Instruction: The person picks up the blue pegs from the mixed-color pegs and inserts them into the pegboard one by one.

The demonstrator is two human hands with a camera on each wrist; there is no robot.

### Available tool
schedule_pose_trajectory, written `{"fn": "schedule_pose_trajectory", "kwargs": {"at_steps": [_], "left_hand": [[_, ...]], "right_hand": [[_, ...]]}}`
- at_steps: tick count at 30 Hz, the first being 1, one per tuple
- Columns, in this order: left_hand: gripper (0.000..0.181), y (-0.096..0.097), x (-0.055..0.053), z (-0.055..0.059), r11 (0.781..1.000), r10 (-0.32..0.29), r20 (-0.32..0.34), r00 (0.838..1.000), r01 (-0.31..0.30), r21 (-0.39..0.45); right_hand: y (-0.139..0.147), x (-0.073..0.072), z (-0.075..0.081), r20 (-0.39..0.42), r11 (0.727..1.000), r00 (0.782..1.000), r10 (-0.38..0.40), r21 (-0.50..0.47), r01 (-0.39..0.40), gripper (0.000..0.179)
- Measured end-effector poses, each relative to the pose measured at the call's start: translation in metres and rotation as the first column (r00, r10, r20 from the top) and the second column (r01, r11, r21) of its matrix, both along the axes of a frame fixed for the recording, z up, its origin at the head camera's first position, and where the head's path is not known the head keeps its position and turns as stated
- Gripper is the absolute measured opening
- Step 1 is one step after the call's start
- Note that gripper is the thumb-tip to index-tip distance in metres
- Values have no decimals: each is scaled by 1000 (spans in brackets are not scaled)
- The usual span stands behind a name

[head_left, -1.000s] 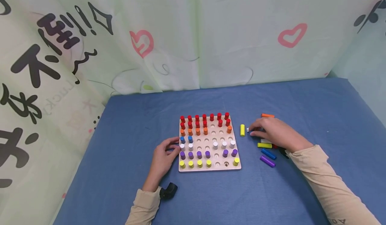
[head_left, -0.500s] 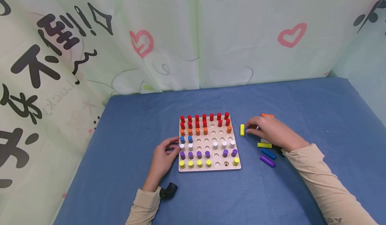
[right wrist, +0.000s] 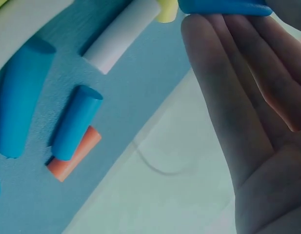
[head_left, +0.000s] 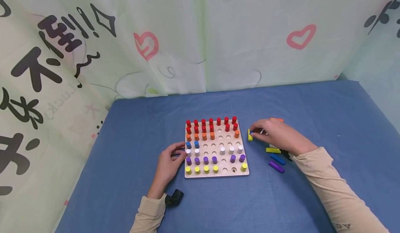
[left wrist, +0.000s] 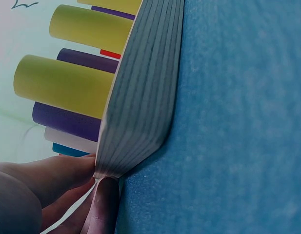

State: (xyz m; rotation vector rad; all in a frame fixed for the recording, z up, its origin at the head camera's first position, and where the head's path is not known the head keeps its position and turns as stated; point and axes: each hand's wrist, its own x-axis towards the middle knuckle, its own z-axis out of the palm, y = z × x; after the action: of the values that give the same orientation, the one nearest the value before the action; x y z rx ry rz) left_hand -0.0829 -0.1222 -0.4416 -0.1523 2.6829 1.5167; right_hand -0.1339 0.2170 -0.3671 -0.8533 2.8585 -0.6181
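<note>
A wooden pegboard (head_left: 229, 176) holds upright red, orange, blue, white, purple and yellow pegs in rows, with several bare holes toward its right side. My left hand (head_left: 169, 161) grips the board's left edge; in the left wrist view the fingertips (left wrist: 105, 204) lie right at its corner. Just right of the board, my right hand (head_left: 275, 135) pinches a blue peg (right wrist: 223, 6) between thumb and fingertips. The held peg overlaps a yellow peg (head_left: 250, 138) lying on the cloth in the head view.
Beside and under the right hand lie loose pegs: orange (head_left: 277, 119), yellow (head_left: 273, 150), blue (head_left: 277, 159) and purple (head_left: 276, 166). The right wrist view also shows a white peg (right wrist: 123, 36) and more blue ones. A blue cloth (head_left: 140, 129) covers the table, with a printed curtain (head_left: 231, 52) behind.
My right hand has shifted left with the blue peg, from beside the loose pegs to over the yellow peg near the board. My left hand stays at the board's edge.
</note>
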Motion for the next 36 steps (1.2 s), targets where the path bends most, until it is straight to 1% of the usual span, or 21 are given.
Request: {"fn": "schedule_pose_trajectory", "kwargs": {"at_steps": [4,11,17,28,36], "left_hand": [[36,0,0,0,1000,0,5,1000,0,0],[35,0,0,-1,1000,4,5,1000,-4,7],[36,1,1,0,1000,7,8,1000,-7,6],[36,1,1,1,1000,1,-1,1000,-1,-3],[36,1,0,0,1000,-4,2,1000,4,-1]], "right_hand": [[-2,0,2,8,1000,1000,9,-15,-9,13],[-9,-3,6,22,999,1000,-5,-49,6,13],[-17,-3,10,32,999,999,2,-53,0,15],[-26,-3,15,12,996,999,32,-89,-31,13],[-36,-2,23,6,994,999,45,-105,-44,14]]}}
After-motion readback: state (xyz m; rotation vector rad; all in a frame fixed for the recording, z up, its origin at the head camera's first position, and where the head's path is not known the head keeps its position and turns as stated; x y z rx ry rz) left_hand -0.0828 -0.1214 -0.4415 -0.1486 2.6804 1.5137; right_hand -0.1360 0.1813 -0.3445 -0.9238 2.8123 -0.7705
